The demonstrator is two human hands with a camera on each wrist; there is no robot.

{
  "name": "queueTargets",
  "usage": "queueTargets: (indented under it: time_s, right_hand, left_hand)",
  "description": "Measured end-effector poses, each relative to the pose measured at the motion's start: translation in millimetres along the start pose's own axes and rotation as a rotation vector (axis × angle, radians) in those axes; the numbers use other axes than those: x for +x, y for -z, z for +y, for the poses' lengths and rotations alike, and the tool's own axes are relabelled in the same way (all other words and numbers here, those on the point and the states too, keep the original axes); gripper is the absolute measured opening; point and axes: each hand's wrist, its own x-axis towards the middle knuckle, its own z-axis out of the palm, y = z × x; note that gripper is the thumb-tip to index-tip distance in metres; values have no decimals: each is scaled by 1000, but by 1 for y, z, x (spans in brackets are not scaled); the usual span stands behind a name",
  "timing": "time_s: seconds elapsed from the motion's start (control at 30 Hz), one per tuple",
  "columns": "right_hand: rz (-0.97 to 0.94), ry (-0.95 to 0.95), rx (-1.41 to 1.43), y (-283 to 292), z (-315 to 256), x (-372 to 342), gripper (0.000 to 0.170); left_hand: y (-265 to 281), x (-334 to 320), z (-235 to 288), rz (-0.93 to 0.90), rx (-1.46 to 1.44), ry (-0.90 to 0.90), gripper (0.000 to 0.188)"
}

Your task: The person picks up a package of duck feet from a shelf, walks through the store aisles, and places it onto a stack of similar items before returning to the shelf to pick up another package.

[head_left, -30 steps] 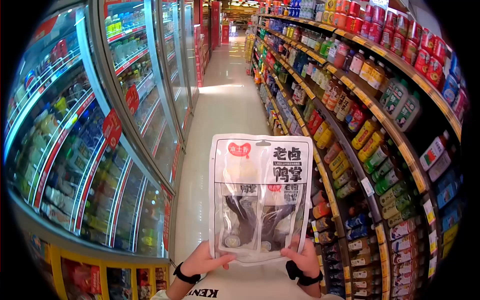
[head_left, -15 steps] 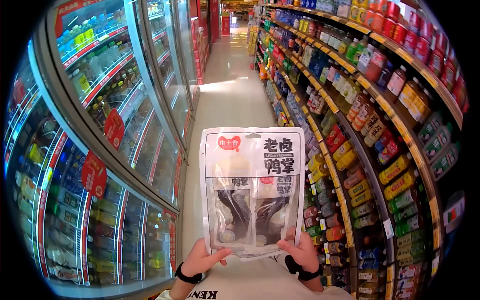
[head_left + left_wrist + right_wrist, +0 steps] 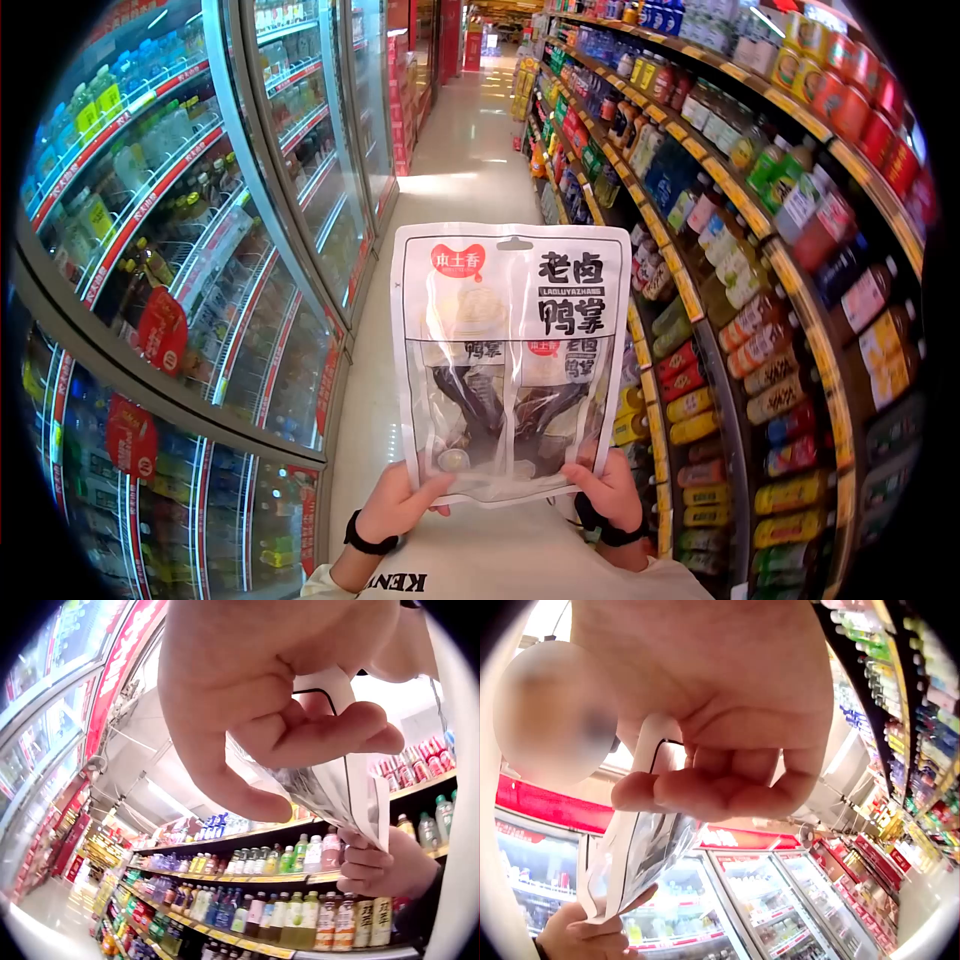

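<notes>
Both hands hold up a white snack pouch (image 3: 514,300) in front of the chest, its printed face toward the head camera. Dark duck feet in inner packs show through its clear lower window. My left hand (image 3: 402,497) pinches the lower left corner, thumb on the front and fingers behind. At the lower right corner my right hand (image 3: 610,490) grips the same way. In the left wrist view the curled left fingers (image 3: 322,742) lie at the pouch's back; the right wrist view shows the right fingers (image 3: 705,791) bent behind it too.
Glass-door drink coolers (image 3: 230,200) line the left side, with round red signs (image 3: 163,330) on them. Along the right run shelves (image 3: 740,300) packed with bottles and cans. A pale tiled aisle (image 3: 450,160) stretches ahead between them.
The pouch has risen a little in the head view, still held by both hands. Coolers and shelves have shifted past as the person moves forward along the aisle.
</notes>
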Motion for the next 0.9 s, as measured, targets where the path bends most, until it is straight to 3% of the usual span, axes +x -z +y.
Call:
queueTargets:
  time_s: [0.17,0.37,0.47,0.63,0.7,0.9]
  right_hand:
    - [-26,-75,-2,27,22,63,23]
    - [3,-228,120,36,53,143,22]
    - [17,-124,-37,36,70,197,18]
    - [13,-66,-40,28,73,303,15]
    - [53,-20,20,25,71,345,15]
    - [32,129,7,25,95,440,14]
  left_hand:
    - [8,64,-5,111,170,77,20]
    - [42,156,-5,82,187,58,21]
    - [70,208,9,88,170,15,21]
    - [124,291,51,126,102,-44,18]
    - [141,322,78,118,139,-186,17]
    - [195,407,94,137,86,-160,12]
